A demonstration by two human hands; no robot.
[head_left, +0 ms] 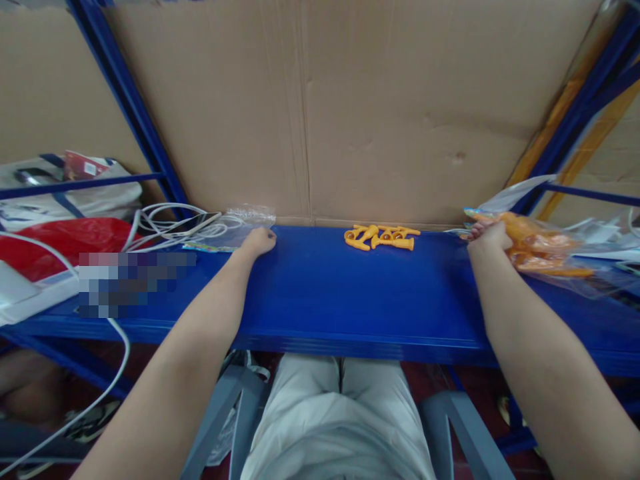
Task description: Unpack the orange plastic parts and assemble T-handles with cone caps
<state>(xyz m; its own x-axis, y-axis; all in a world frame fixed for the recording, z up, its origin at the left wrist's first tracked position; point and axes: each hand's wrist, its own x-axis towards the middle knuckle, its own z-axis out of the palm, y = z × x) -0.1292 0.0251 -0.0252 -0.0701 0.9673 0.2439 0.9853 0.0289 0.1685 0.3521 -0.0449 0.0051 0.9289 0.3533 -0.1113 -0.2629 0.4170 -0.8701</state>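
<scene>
My left hand (261, 243) is closed at the back left of the blue table, against the right edge of a flat clear plastic bag (239, 223). Its curled fingers hide whatever they may hold. On the right, my right hand (489, 239) is closed on the near end of a clear plastic bag of orange parts (543, 243). Between my hands, near the cardboard at the back, lies a small group of loose orange plastic pieces (383, 237). Some of them have round holes.
The blue table (360, 300) meets a tall cardboard panel (350, 113) between blue metal posts. White cables (175, 223), a red bag (100, 240) and a cloth bag (100, 197) lie at the left. A grey chair's arms flank my legs.
</scene>
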